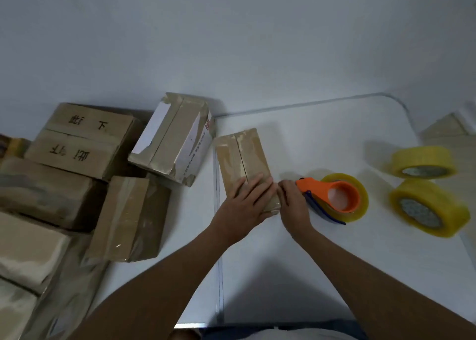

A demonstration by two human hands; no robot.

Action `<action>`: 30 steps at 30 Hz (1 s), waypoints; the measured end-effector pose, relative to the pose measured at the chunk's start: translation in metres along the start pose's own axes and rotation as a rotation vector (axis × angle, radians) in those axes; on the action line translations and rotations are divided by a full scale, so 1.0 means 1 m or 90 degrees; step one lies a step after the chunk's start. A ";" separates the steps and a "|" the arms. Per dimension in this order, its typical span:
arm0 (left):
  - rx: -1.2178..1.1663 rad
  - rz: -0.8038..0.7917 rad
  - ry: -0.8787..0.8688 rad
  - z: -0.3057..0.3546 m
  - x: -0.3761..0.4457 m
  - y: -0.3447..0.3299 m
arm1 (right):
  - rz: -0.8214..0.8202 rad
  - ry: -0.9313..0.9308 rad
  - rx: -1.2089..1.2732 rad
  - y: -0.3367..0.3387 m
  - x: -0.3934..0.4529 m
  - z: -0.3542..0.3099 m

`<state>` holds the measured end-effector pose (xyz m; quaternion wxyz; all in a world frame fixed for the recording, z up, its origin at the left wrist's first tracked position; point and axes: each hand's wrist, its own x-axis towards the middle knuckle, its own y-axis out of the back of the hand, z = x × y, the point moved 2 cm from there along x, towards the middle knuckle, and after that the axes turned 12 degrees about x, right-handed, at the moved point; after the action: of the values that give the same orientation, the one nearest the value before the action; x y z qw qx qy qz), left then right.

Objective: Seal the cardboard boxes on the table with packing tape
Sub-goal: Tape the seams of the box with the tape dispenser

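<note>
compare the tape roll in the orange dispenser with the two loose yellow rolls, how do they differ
The roll in the orange dispenser sits right by the right hand, which grips the dispenser's handle; the two loose yellow rolls lie untouched farther right. The dispenser roll looks paler and clearer; the loose rolls look more opaque yellow. All three rest on the white table.

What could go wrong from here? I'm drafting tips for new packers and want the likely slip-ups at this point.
1. The left hand lies flat on the near end of the small box only, so a pull from the tape dispenser might swing the far end and skew the strip.
2. The right hand holds the dispenser right beside the left fingertips, so its cutter could nick them.
3. The box's centre seam looks slightly parted; tape could bridge it loosely.
</note>
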<state>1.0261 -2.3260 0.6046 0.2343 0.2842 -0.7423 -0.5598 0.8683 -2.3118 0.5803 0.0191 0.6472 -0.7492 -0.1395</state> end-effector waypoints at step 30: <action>-0.049 -0.006 -0.003 -0.005 0.002 0.003 | 0.012 -0.123 0.080 -0.007 -0.045 -0.033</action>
<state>1.0268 -2.3301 0.6091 0.2407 0.2777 -0.7193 -0.5896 0.8897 -2.2745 0.6175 -0.0927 0.6234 -0.7611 -0.1534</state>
